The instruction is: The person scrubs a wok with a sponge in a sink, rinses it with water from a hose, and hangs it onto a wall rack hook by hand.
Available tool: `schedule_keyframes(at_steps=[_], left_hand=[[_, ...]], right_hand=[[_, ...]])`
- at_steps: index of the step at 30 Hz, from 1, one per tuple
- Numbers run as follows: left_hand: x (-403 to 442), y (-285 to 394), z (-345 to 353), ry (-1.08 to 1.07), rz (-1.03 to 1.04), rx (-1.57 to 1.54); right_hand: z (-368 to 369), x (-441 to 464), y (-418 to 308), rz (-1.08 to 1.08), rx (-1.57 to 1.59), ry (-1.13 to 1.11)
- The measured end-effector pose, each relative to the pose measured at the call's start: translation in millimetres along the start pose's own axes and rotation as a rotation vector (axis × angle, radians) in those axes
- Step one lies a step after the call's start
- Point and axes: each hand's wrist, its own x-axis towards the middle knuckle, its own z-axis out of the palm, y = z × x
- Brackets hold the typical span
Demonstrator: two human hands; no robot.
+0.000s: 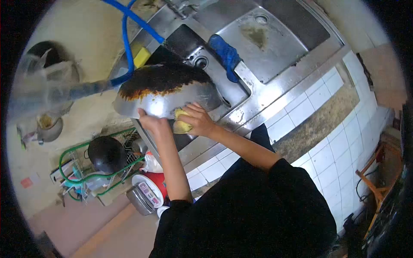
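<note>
A large metal pan (159, 101) is tilted over the sink, its underside facing up, with black and brown burnt residue on the upper part and bare shiny metal lower down. My left hand (151, 122) grips its lower rim. My right hand (198, 119) is closed on a yellow sponge (183, 121), which presses against the pan's lower edge. Beyond the pan, the sink basin (189, 41) shows its drain.
A blue cloth (225, 53) lies over the sink divider. The blue hose (127, 43) hangs across the upper left, near a yellow block (141, 56). Left of my arms, a dish rack (129, 160) holds a black pot (106, 154). A scale (148, 193) stands below.
</note>
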Motion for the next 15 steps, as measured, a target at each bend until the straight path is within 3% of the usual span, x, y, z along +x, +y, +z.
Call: schedule_keyframes(at_steps=[3, 6, 9, 13, 15], left_hand=[[3.3, 0.3, -3.8, 0.061, 0.052, 0.090], [9.9, -1.2, -10.7, 0.053, 0.045, 0.102], [6.9, -2.6, -7.1, 0.074, 0.074, 0.135], [1.7, -4.3, -1.7, 0.101, 0.068, 0.174], [-2.5, 1.0, -2.9, 0.074, 0.055, 0.257]], right_hand=[[-25.0, -20.2, 17.7, 0.068, 0.048, -0.010], [-46.3, -37.9, 36.1, 0.284, 0.081, -0.145], [-37.8, -36.5, 38.0, 0.369, 0.207, -0.095], [-7.4, 9.1, -3.1, 0.352, 0.173, 0.014], [-6.5, 30.6, -14.3, 0.297, 0.097, -0.068]])
